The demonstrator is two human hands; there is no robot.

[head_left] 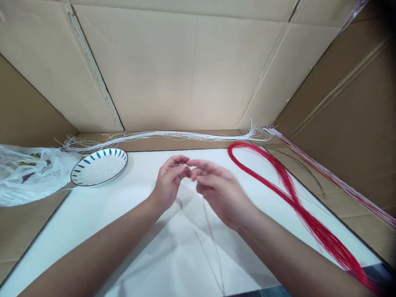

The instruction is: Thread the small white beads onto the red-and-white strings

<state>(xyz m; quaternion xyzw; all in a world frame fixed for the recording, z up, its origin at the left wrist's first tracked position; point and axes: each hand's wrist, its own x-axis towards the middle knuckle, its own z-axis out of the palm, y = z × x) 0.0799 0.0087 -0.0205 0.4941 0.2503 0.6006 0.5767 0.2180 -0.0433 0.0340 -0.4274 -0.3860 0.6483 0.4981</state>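
Both hands meet near the middle of the white counter, raised a little above it, with their fingertips close to one another. The left hand has its fingers curled inward and its thumb near the index finger; the right hand has its fingers bent toward the left ones. Blur hides whether either hand is fully pinched shut, and I cannot tell exactly what lies between the fingertips. A thin, pale strand shows just below the right hand and runs down toward the near edge of the counter, where a second faint length meets it; its upper end is lost near the fingers, so which hand has it is unclear.

To the right of the hands, a bundle of red strands loops at its far end, crosses over itself and runs to the near right corner. Along the back, beyond the counter's far edge, white strands stretch in a loose bundle at the foot of the cardboard wall. Pink and white strands line the right side, with a few dark strands beside them. At the far left, a white plate with blue marks around its rim sits next to a translucent plastic bag
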